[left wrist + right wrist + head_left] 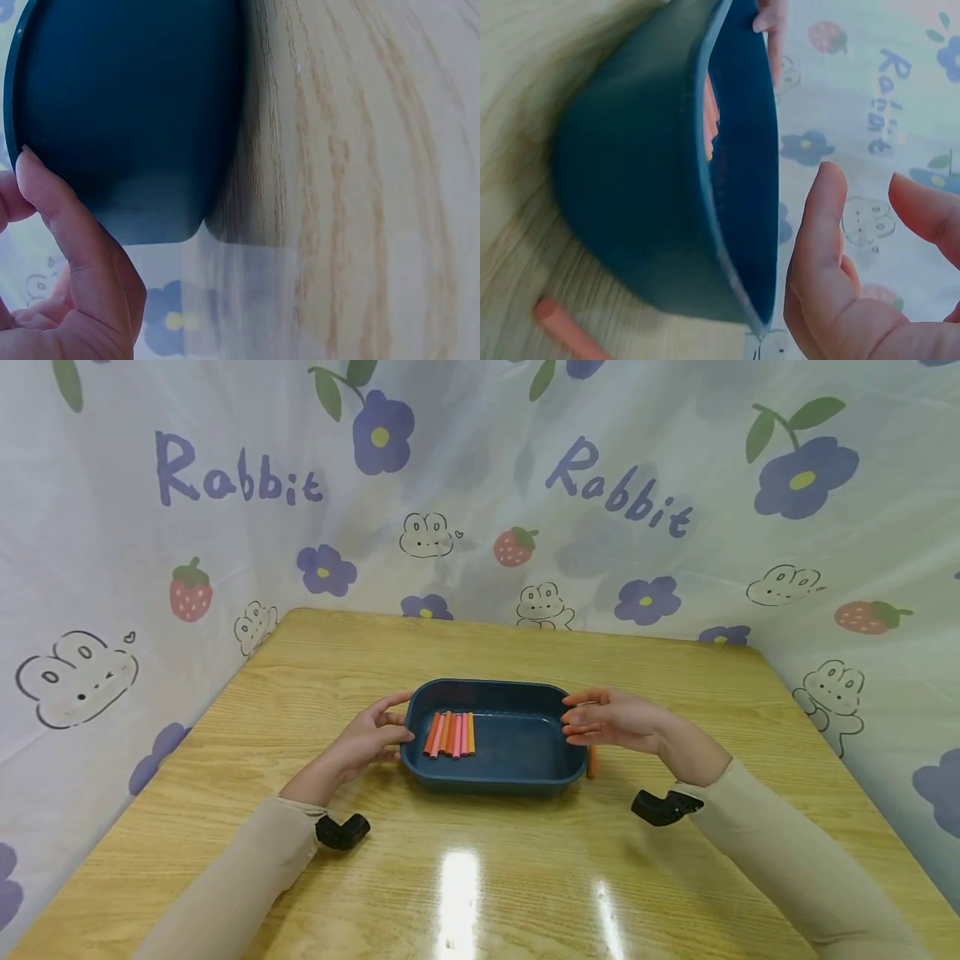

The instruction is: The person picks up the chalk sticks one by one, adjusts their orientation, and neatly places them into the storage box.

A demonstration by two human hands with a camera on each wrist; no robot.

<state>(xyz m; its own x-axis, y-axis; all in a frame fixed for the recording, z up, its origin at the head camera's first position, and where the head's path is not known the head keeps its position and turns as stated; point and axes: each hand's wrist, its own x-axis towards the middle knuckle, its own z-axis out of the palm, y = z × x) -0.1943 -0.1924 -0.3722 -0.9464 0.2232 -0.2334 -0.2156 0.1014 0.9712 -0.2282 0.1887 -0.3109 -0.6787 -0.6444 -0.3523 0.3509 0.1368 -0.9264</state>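
A dark blue rectangular tub (517, 787) with rounded corners sits on the table. Several short orange, pink and yellow sticks (450, 735) lie side by side in its left part. My left hand (367, 739) grips the tub's left end, and in the left wrist view a fingertip (30, 161) presses at the rim. Over the right end hovers my right hand (618, 722), fingers loosely extended; the right wrist view shows a gap between its fingers (825, 217) and the tub wall. A single orange stick (592, 762) lies on the table just outside the tub's right end.
The wooden table (337, 893) reflects bright light near its front edge. A white cloth (480, 468) printed with rabbits, flowers and strawberries hangs behind and along both sides. Each wrist carries a black camera mount (663, 807).
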